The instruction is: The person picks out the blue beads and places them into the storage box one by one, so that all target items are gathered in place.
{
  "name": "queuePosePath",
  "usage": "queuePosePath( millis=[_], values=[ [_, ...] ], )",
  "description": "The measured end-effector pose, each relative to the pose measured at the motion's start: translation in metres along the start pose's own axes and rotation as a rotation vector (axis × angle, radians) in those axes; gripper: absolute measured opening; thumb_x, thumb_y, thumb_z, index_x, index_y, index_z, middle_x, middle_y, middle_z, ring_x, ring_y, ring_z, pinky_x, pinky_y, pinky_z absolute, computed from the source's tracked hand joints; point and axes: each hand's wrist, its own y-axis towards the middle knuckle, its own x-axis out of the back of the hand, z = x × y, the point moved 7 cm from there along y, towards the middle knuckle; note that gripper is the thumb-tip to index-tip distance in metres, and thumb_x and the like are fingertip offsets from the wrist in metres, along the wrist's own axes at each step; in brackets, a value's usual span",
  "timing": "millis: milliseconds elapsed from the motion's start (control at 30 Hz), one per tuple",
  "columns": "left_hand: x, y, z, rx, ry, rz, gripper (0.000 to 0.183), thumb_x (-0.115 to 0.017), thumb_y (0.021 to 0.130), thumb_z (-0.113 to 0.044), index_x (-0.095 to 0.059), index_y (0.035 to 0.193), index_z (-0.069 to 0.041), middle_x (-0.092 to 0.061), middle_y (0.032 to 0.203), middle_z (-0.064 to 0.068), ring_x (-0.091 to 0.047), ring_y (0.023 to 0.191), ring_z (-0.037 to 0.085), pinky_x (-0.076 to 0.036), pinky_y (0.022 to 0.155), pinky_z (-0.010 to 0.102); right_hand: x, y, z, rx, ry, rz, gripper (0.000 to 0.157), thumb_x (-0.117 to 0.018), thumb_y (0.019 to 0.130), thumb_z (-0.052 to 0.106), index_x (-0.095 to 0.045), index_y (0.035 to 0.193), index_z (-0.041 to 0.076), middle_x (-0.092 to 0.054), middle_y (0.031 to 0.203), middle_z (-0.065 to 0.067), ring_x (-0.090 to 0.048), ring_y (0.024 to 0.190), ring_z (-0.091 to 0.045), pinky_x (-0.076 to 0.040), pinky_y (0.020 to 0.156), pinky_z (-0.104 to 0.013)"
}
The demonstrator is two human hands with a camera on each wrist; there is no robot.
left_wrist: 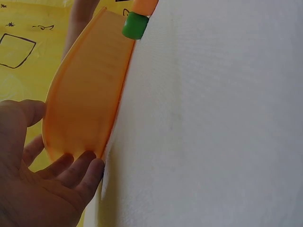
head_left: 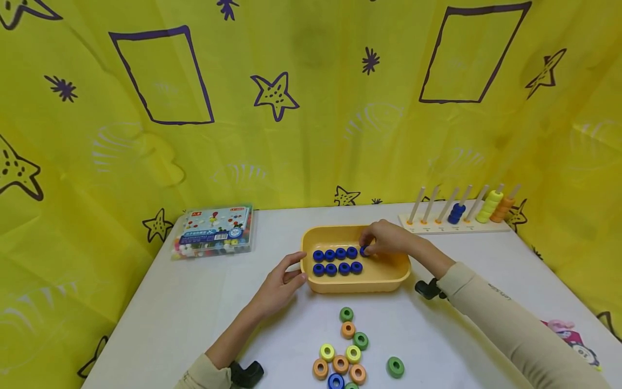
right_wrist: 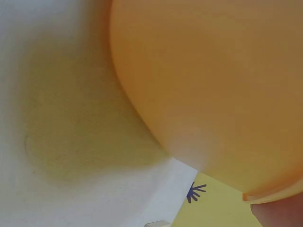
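Observation:
A yellow-orange tray (head_left: pixel 340 286) stands on the table with two rows of blue ring beads (head_left: pixel 340 253) in it. My right hand (head_left: pixel 386 237) reaches over its back right part and pinches one blue bead (head_left: pixel 363 251) at the right end of the back row. Spread fingers of my left hand (head_left: pixel 279 283) touch the tray's left end. In the left wrist view, that hand's fingertips (left_wrist: pixel 97 165) rest against the end wall of the tray (left_wrist: pixel 90 90). The right wrist view shows mostly the tray's outer wall (right_wrist: pixel 213 85); the held bead is hidden there.
Loose green, orange, yellow and blue beads (head_left: pixel 340 364) lie in front of the tray. A pegboard (head_left: pixel 457 227) with stacked beads stands at the back right. At the back left is a clear box of colourful pieces (head_left: pixel 214 232). A pink cartoon item (head_left: pixel 570 337) lies at the right.

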Motion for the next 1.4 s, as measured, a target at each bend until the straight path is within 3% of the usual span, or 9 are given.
queuePosePath(
  millis=[133,233,400,567,700,967,1167,1400],
  values=[
    [0.000,0.000,0.000,-0.002,-0.003,0.002,0.047,-0.053,0.095,-0.012,-0.038,0.139,-0.013,-0.032,0.146,0.007,-0.044,0.123,0.032,-0.041,0.095,0.040,0.005,-0.003,0.003,0.008,-0.011,-0.023,0.015,-0.073,0.080,0.019,-0.070,0.093,0.011,-0.067,0.086,0.007,-0.058,0.072,-0.007,-0.049,0.064,-0.025],
    [0.000,0.000,0.000,-0.001,-0.007,0.005,0.047,-0.053,0.095,-0.011,-0.038,0.139,-0.013,-0.033,0.145,0.011,-0.045,0.122,0.032,-0.042,0.095,0.040,0.012,-0.012,0.018,0.049,0.018,-0.064,0.021,-0.073,0.080,0.023,-0.070,0.098,0.011,-0.067,0.089,0.006,-0.056,0.067,-0.007,-0.048,0.061,-0.025],
    [0.000,0.000,0.000,0.005,-0.002,0.005,0.047,-0.054,0.095,-0.012,-0.038,0.139,-0.014,-0.033,0.145,0.009,-0.046,0.122,0.031,-0.042,0.095,0.039,0.008,-0.044,0.085,0.241,0.087,-0.089,0.023,-0.074,0.080,0.028,-0.069,0.102,0.022,-0.066,0.093,0.011,-0.051,0.058,-0.005,-0.046,0.052,-0.023],
    [0.000,0.000,-0.002,-0.001,0.002,0.005,0.048,-0.053,0.095,-0.011,-0.037,0.140,-0.010,-0.033,0.145,0.007,-0.045,0.122,0.032,-0.042,0.094,0.039,-0.033,-0.081,0.156,0.474,0.175,0.083,0.027,-0.070,0.083,0.030,-0.065,0.110,0.028,-0.062,0.099,0.018,-0.049,0.061,0.005,-0.046,0.053,-0.016],
    [0.000,0.001,-0.002,0.003,0.002,0.007,0.049,-0.053,0.095,-0.012,-0.036,0.141,-0.009,-0.032,0.146,0.009,-0.044,0.123,0.033,-0.042,0.095,0.039,-0.068,-0.099,0.185,0.579,0.214,0.197,0.027,-0.067,0.086,0.025,-0.064,0.113,0.028,-0.061,0.101,0.019,-0.045,0.065,0.011,-0.043,0.055,-0.010],
    [-0.001,0.000,-0.001,0.013,0.001,0.005,0.047,-0.053,0.095,-0.013,-0.038,0.140,-0.015,-0.033,0.146,0.008,-0.045,0.122,0.031,-0.042,0.095,0.039,-0.098,-0.104,0.195,0.702,0.119,0.118,0.024,-0.069,0.084,0.021,-0.066,0.107,0.028,-0.057,0.085,0.020,-0.040,0.070,0.013,-0.036,0.061,-0.004],
    [-0.001,0.000,0.000,0.006,-0.005,0.011,0.048,-0.054,0.095,-0.013,-0.037,0.140,-0.014,-0.033,0.145,0.007,-0.045,0.122,0.031,-0.042,0.095,0.038,-0.108,-0.099,0.191,0.691,0.112,0.194,0.026,-0.067,0.085,0.014,-0.066,0.106,0.029,-0.052,0.082,0.021,-0.038,0.065,0.014,-0.036,0.053,-0.004],
    [-0.001,0.000,-0.001,-0.002,-0.012,0.013,0.048,-0.054,0.095,-0.013,-0.038,0.140,-0.014,-0.032,0.146,0.007,-0.045,0.122,0.032,-0.041,0.095,0.039,-0.113,-0.095,0.193,0.713,0.117,0.286,0.025,-0.065,0.085,0.012,-0.067,0.105,0.028,-0.052,0.080,0.020,-0.039,0.066,0.014,-0.037,0.053,-0.005]
  ],
)
